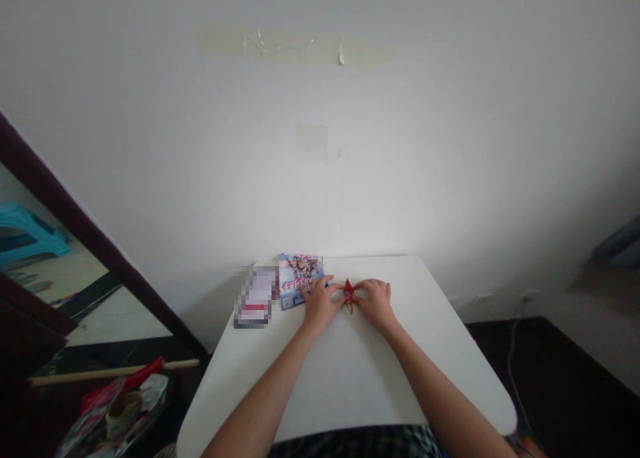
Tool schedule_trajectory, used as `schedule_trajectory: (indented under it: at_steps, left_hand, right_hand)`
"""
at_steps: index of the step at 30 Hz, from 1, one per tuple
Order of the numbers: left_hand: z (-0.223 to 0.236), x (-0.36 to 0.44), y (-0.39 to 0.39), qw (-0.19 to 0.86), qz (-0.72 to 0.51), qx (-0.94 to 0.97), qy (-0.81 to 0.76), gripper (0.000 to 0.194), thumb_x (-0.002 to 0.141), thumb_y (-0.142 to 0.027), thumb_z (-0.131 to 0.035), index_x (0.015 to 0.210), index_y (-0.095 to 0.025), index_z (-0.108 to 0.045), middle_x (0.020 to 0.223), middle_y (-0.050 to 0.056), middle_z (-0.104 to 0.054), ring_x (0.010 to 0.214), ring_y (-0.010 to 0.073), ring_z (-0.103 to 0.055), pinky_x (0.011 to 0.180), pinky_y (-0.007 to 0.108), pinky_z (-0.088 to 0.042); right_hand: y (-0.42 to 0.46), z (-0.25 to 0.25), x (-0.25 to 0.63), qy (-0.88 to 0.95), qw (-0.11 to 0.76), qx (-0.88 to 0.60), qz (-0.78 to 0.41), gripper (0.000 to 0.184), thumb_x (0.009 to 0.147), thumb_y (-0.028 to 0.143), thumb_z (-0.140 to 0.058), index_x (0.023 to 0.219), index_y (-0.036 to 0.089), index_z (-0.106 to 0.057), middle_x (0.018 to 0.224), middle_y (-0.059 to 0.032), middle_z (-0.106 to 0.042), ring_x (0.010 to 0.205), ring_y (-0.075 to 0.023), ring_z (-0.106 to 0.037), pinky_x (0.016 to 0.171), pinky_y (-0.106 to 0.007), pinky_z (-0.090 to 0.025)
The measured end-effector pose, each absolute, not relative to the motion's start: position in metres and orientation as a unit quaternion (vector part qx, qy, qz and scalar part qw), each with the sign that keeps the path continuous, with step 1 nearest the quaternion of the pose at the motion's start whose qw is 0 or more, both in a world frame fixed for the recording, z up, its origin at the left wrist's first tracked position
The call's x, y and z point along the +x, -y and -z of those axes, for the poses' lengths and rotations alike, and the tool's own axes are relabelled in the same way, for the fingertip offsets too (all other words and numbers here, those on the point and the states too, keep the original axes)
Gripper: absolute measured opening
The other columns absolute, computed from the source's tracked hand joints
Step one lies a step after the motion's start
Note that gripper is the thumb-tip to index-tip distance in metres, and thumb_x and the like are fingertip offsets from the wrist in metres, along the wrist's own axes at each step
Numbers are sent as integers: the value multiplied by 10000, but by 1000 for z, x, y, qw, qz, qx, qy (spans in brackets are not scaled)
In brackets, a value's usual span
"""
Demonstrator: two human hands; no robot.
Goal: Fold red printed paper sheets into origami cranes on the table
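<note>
Between my two hands is a small red folded paper piece [349, 295], pointed at its top and bottom. My left hand [321, 303] pinches it from the left with thumb and fingertips, its other fingers spread over the edge of a colourful printed leaflet [299, 271]. From the right, my right hand [376, 302] pinches the same paper piece, fingers curled. Some of the piece is covered by my fingertips, and its finer folds are too small to make out.
A blurred-out phone-like object [257, 298] lies left of the leaflet on the white table [350, 391]. The table's far edge meets a white wall [450, 145]. At the lower left stand a filled rubbish bag [150, 395] and a wooden stick [115, 373]; a cable [513, 345] hangs at right.
</note>
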State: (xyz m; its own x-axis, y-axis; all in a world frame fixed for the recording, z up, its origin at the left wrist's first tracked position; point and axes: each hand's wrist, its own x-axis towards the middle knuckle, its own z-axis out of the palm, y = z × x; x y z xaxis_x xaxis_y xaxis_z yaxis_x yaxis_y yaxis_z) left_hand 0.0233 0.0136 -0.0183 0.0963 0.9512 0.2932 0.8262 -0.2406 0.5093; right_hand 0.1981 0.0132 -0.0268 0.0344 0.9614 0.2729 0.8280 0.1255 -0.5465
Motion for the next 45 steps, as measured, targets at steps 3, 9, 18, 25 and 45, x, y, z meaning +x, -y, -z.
schedule_trajectory:
  at_steps: [3, 9, 18, 25, 45]
  left_hand:
    - [20, 23, -14, 110, -296, 731, -605, 236, 802, -365, -754, 1038, -372, -755, 1390, 28, -592, 1328, 323, -487, 1154, 770, -80]
    - [22, 23, -15, 111, -300, 729, -606, 217, 790, -358, -762, 1007, -339, -769, 1408, 53, -580, 1336, 327, -473, 1179, 736, -62]
    - [19, 23, -14, 119, -298, 735, -597, 147, 791, -293, -765, 933, -333, -760, 1394, 34, -587, 1342, 329, -474, 1122, 800, -77]
    - [17, 23, -12, 117, -304, 737, -592, 118, 795, -257, -762, 898, -315, -772, 1389, 44, -599, 1335, 332, -474, 1118, 795, -69]
    - [15, 17, -6, 87, -290, 774, -556, 96, 766, -334, -791, 863, -337, -789, 1373, 18, -616, 1362, 319, -448, 1157, 770, -40]
  right_hand:
    - [-13, 27, 197, 685, 305, -651, -116, 215, 805, 321, -715, 1017, 306, -744, 1156, -44, -698, 1228, -298, -511, 1144, -560, -168]
    - [-12, 26, 196, 686, 306, -649, -120, 171, 802, 296, -717, 973, 293, -737, 1151, -39, -697, 1229, -294, -507, 1149, -567, -154]
    - [-10, 24, 196, 693, 300, -648, -104, 187, 815, 309, -712, 999, 309, -742, 1146, -39, -698, 1203, -284, -521, 1128, -533, -207]
    - [-9, 22, 199, 703, 318, -627, -108, 106, 821, 262, -703, 905, 303, -751, 1097, -21, -703, 1164, -262, -533, 1120, -520, -222]
    - [-7, 17, 207, 774, 302, -550, -83, 223, 906, 219, -580, 922, 340, -766, 1030, 0, -771, 1248, -255, -560, 1162, -715, -14]
